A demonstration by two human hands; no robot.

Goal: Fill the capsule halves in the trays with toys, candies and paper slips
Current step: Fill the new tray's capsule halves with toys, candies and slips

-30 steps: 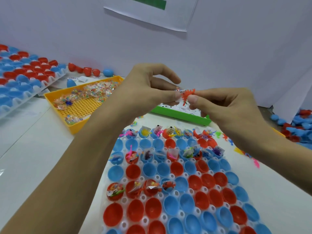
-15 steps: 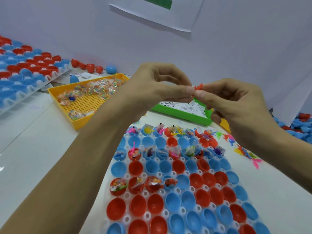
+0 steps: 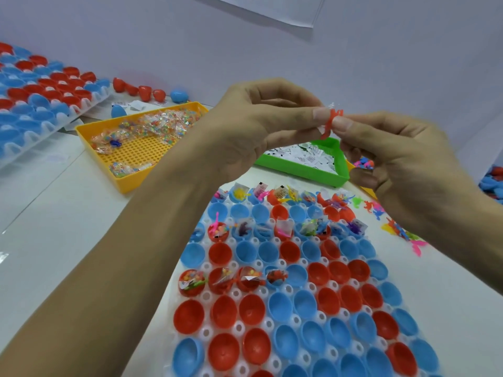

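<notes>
A small red toy figure (image 3: 330,123) is pinched between the fingertips of my left hand (image 3: 261,123) and my right hand (image 3: 392,156), held up above the far end of the white tray (image 3: 206,295). A bit of clear wrapper shows at the toy's top. The tray holds rows of red and blue capsule halves (image 3: 275,317). Several halves in the far rows and in one middle row hold toys, candy packets and slips; the near rows are empty.
A yellow tray of candy packets (image 3: 141,137) lies at back left. A green tray of paper slips (image 3: 307,159) sits behind my hands. Loose toys (image 3: 400,229) are scattered at right. Another capsule tray (image 3: 40,99) stands far left.
Both hands stay joined on the red toy and have lifted slightly. The toy now hangs more upright between the fingertips. The view has tilted a little.
</notes>
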